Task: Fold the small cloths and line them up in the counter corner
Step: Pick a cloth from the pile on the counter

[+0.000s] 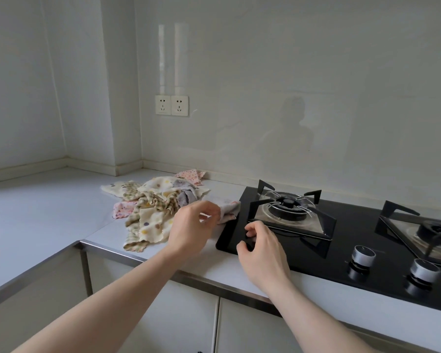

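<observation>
A heap of small cloths [153, 202] lies unfolded on the white surface [43, 207], just left of the black gas hob [346, 240], which serves here as the landmark. The heap mixes cream cloths with coloured dots, pink dotted ones, an olive checked one and a grey one, all crumpled and overlapping. One pink dotted cloth [192, 176] sits at the far side of the heap, close to the wall behind the hob's left end.

A pale grey cloth [228, 209] lies bunched against the hob's left edge, touching the glass. The left hand [192, 229] reaches in from the hob's left side and pinches this cloth between thumb and fingertips, the other fingers curled. The right hand [261, 249] hovers over the hob's near left corner, fingers bent inward with thumb and forefinger close together; whether it actually holds a fold of the grey cloth cannot be told, since the fingertips hide the contact.

The nearest burner [288, 206] with its black pan support stands just beyond the right hand. Two silver knobs [363, 256] sit along the hob's front edge, to the right of that hand. On the wall behind and left of the hob is a double socket [172, 105]. The counter corner, further left of the hob past the heap, holds no folded cloths yet.
</observation>
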